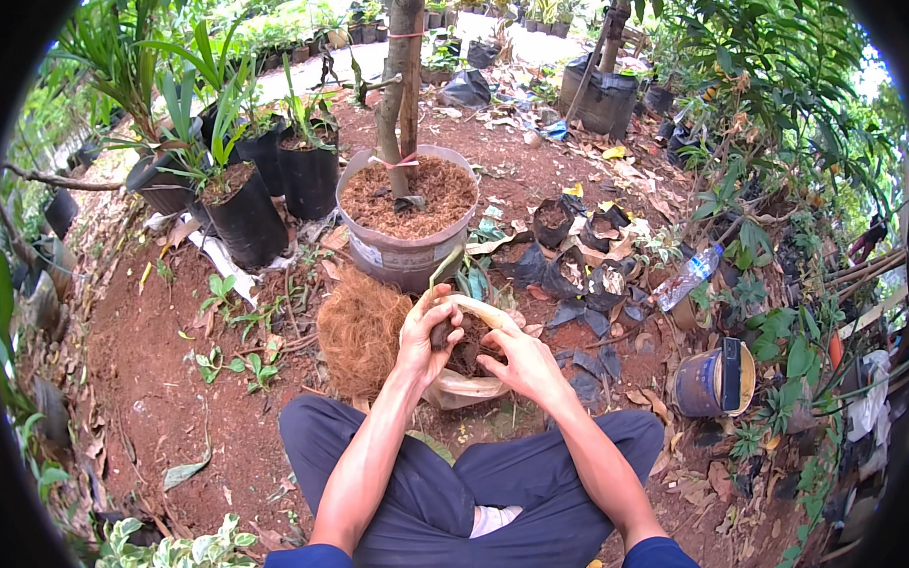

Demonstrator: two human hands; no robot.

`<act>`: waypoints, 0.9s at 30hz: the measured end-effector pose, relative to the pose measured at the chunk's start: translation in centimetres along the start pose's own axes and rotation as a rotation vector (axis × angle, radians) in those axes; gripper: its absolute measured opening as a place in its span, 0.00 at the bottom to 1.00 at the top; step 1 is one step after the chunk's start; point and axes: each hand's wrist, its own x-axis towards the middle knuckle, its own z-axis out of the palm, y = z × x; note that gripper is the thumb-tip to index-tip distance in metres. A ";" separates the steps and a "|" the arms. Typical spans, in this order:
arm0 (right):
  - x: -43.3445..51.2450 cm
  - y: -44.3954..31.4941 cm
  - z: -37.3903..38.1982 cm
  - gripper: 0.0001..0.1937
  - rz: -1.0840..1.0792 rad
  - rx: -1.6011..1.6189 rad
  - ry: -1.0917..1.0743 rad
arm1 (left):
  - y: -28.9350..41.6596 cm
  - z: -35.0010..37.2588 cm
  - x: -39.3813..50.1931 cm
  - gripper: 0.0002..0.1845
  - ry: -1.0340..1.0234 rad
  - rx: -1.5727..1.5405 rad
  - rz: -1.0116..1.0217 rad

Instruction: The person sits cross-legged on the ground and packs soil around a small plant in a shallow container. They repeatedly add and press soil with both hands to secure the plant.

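My left hand [426,334] is closed around a dark clump of soil [441,334], and a thin green plant stem [445,268] rises above its fingers. Just below and to the right sits a pale plastic bag [466,389] with its rim rolled down and dark soil [470,352] inside. Over the right side of that bag is my right hand [523,360], fingers apart and nothing visible in them; its fingertips are close to the rim and soil. A heap of brown coconut fibre [362,332] lies left of the bag.
A large pot [404,248] holding a staked tree trunk [397,91] stands ahead. Black polybags with plants [246,216] are at left; small soil-filled bags [567,272] sit at right. Farther right are a plastic bottle [691,277] and a bucket [700,384] with a dark phone-like object [732,376].
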 end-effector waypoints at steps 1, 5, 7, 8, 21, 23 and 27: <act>0.0 -0.1 -0.1 0.15 -0.003 0.008 0.009 | 0.0 0.2 -0.1 0.22 -0.019 -0.015 0.029; 0.1 -0.5 -0.4 0.13 0.039 0.044 0.032 | 0.2 1.3 -0.5 0.22 0.057 0.005 0.077; 0.2 -0.7 -0.5 0.12 0.021 0.056 0.078 | 0.2 1.6 -0.4 0.19 0.057 -0.007 0.103; 0.2 -0.7 -0.4 0.12 -0.004 0.055 0.114 | 0.2 1.7 -0.3 0.16 0.069 -0.025 0.110; 1.5 0.1 3.9 0.18 -0.415 -0.256 0.355 | 0.8 -0.3 -0.2 0.22 0.086 -0.025 0.059; 1.9 0.3 4.7 0.18 -0.429 -0.298 0.376 | 0.9 -0.2 -0.3 0.18 0.046 -0.060 0.078; 2.3 0.5 5.6 0.13 -0.391 -0.316 0.383 | 0.6 0.0 -0.3 0.15 -0.037 -0.113 0.106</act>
